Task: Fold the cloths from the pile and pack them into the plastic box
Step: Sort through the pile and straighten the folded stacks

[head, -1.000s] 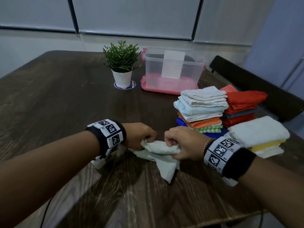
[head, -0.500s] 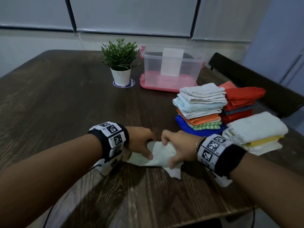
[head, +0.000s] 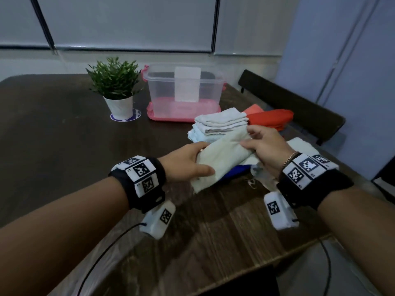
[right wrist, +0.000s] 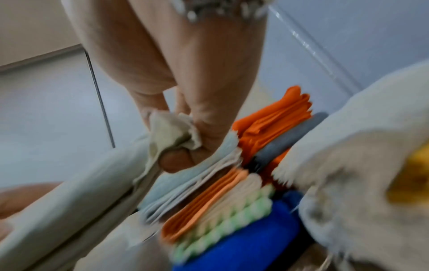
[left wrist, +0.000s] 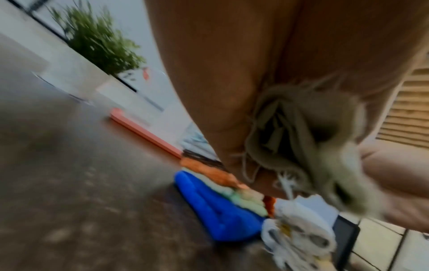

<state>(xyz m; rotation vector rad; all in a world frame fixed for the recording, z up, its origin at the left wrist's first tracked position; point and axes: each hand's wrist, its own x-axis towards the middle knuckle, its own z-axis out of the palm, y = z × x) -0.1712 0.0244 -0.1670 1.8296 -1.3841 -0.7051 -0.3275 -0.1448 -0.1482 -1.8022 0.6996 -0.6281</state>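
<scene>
- Dark wood surface [head: 64, 146], blinds behind: the left hand [head: 186, 165] and right hand [head: 265, 146] each pinch an end of a folded pale cloth [head: 222, 159], held above the near edge of the stacked cloths [head: 220, 122].
- Risk, as I judge it: a loose end could slip out and undo the fold, or the cloth could drag the stack askew.
- Farther off, the plastic box [head: 183, 92] stands open beside a potted plant [head: 115, 82]; no cloths visible inside, only its pink bottom.

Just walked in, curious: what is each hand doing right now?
Left hand: holding one end of the pale folded cloth.
Right hand: fingers pinching the cloth's other end.
</scene>
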